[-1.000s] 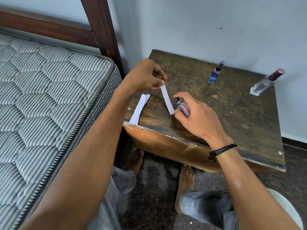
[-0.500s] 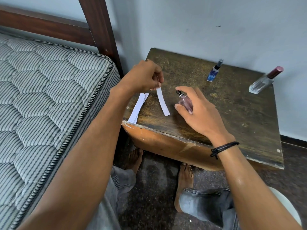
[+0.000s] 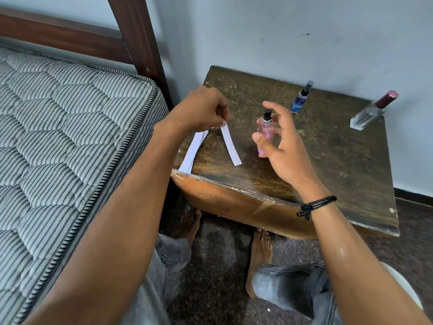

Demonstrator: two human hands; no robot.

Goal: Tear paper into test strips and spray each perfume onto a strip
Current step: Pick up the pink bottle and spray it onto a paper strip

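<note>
The left hand (image 3: 201, 110) pinches the top of a narrow white paper strip (image 3: 230, 146) hanging below. The right hand (image 3: 282, 148) grasps a small pink glass perfume bottle (image 3: 264, 133) (upright) alongside.

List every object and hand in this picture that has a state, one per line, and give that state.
left hand, pinches the paper strip's top end.
paper strip, hangs slanted above the table.
right hand, holds the pink bottle, forefinger raised.
pink bottle, upright, uncapped.
strip stack, lies at the table's left edge.
blue bottle, standing, capped.
clear bottle, standing, capped.
</note>
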